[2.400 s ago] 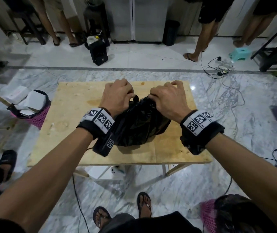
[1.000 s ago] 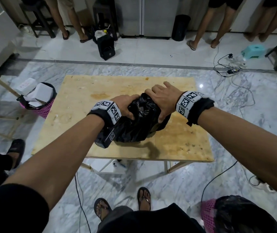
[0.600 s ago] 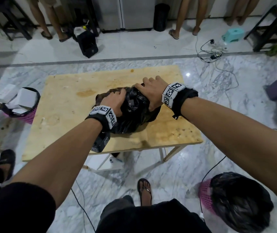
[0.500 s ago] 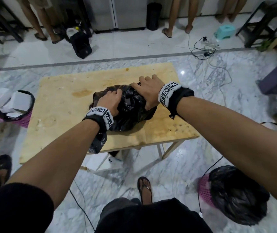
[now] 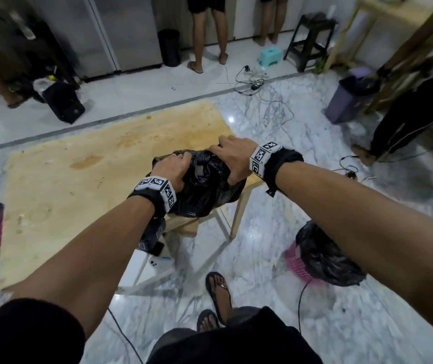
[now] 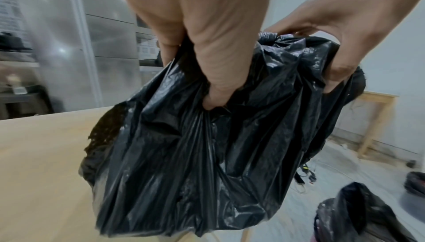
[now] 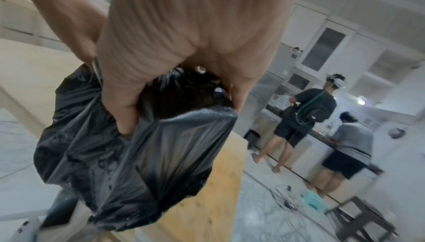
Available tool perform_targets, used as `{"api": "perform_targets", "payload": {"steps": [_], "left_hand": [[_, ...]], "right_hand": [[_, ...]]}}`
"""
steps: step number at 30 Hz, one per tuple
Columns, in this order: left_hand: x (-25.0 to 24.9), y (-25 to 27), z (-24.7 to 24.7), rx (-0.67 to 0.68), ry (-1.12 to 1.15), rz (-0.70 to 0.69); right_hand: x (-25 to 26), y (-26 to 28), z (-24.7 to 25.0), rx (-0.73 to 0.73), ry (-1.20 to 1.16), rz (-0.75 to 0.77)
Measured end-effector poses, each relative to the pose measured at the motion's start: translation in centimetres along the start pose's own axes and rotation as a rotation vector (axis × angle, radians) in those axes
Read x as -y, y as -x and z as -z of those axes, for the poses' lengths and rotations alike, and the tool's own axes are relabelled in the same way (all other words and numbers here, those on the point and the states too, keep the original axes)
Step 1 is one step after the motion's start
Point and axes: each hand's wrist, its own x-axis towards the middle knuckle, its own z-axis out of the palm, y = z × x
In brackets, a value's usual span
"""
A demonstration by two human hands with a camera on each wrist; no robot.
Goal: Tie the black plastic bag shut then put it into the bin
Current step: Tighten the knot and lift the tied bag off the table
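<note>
My left hand (image 5: 173,168) and right hand (image 5: 232,158) both clutch bunched plastic at the top of the black plastic bag (image 5: 204,191), which hangs off the surface (image 5: 78,179) at its 4 o'clock corner. It feels soft, crinkly and slippery, lightly loaded I'd judge; the gathered neck is the place to grip. The knot is hidden under my fingers, the contents unseen. The lined pink bin (image 5: 298,264) sits at 5 o'clock.
</note>
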Motion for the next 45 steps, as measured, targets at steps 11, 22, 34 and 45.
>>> {"api": "perform_targets", "payload": {"steps": [11,22,34,45], "left_hand": [[-14.5,-3.8,-0.7,-0.083,0.028,-0.407],[-33.6,-9.2,-5.0,0.046,0.007,-0.730],[-52.4,-18.8,-20.0,0.296,-0.015,-0.782],[-58.3,-25.3,-38.1,0.469,-0.035,-0.686]], "right_hand": [[-5.8,15.1,-6.3,0.041,-0.089,-0.326],[-12.6,28.9,-18.0,0.147,-0.178,-0.634],[-23.4,34.9,-40.4,0.243,-0.428,-0.714],[-26.7,30.5,-60.5,0.309,-0.558,-0.658]]}}
